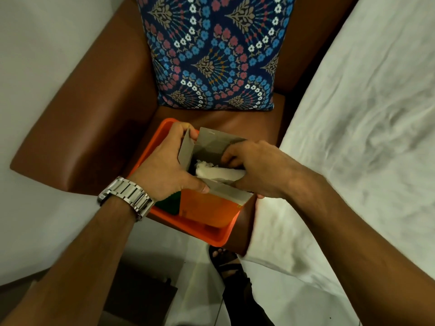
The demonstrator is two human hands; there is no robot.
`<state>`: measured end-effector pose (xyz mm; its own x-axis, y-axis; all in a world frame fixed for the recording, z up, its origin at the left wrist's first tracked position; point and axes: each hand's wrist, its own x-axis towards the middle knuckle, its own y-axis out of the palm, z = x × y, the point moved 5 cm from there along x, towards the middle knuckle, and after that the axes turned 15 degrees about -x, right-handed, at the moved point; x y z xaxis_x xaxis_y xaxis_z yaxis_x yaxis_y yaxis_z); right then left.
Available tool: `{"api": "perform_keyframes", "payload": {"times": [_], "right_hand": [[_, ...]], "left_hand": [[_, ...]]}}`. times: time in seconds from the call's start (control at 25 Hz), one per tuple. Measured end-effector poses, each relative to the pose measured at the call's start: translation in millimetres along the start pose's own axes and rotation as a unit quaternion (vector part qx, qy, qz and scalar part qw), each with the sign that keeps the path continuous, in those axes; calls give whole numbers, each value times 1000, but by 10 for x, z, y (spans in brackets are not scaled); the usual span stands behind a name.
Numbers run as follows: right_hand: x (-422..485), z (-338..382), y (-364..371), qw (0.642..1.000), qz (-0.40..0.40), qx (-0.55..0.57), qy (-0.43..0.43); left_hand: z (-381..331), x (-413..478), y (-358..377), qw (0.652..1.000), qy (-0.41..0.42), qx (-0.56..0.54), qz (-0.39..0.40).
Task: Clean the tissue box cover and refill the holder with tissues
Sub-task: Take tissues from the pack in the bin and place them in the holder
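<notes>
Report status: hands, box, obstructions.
Left hand holds carton flap open. Right hand reaching inside onto tissues. Carton sits in orange tray. Nothing blocking.

dim warm indoor light, soft shadows, wide-angle bending at edges, slight blur

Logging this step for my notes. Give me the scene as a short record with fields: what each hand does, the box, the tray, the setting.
left hand: holds the box flap open, watch on wrist
right hand: fingers in the box opening, on the tissues
box: orange carton, top flaps open, standing in the tray
tray: orange, on the chair seat
chair: brown, patterned cushion at its back
bed sheet: white, at the right
</notes>
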<state>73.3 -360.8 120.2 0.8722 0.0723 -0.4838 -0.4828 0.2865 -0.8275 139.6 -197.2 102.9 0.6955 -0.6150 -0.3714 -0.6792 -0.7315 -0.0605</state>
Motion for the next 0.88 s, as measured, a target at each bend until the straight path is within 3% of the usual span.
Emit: {"api": "perform_keyframes", "payload": {"times": [0.16, 0.28, 0.44, 0.72, 0.88], "right_hand": [[271, 105, 120, 991, 50, -120, -29], [436, 175, 123, 988, 48, -144, -28], [442, 84, -109, 992, 6, -123, 4], [132, -191, -870, 997, -75, 17, 20], [7, -341, -1182, 991, -125, 17, 39]], "left_hand": [[7, 69, 19, 1000, 5, -15, 19], [44, 143, -2, 999, 0, -40, 24], [73, 229, -61, 999, -12, -42, 20], [26, 641, 15, 995, -73, -53, 31], [120, 922, 78, 994, -94, -45, 15]]}}
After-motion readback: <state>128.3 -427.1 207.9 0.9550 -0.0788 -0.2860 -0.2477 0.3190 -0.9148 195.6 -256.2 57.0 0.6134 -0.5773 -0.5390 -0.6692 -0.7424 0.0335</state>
